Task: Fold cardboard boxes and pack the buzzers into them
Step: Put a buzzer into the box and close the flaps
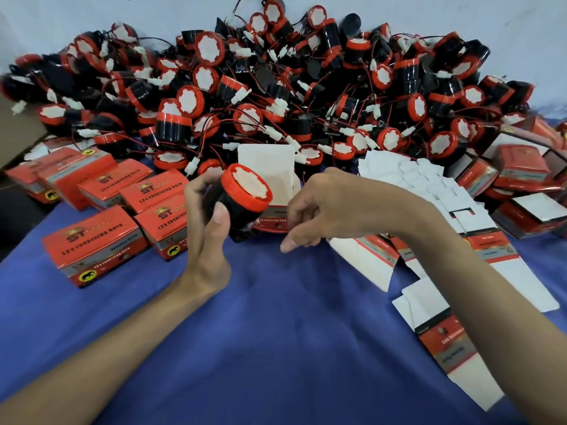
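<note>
Curled round the black body of one buzzer (245, 194), the left hand (208, 237) held it red cap up, just left of the open box (277, 182), mid-scene. Loose buzzers (306, 87): heaped far behind. Right hand (325, 207): fingers curled at the box's right wall; whether they pinched it could not be told. Recommended: brace the box, then lower the buzzer squarely, clear of the raised flap (265, 157).

A black-and-red round plastic buzzer (245, 194) sits in the left hand (205, 250)'s fingers (196, 187), an open red cardboard box (270, 170) just right of them; closed red cardboard boxes (98, 240) lie left, flat white carton blanks (429, 191) right, heaped buzzers (276, 87) behind.
</note>
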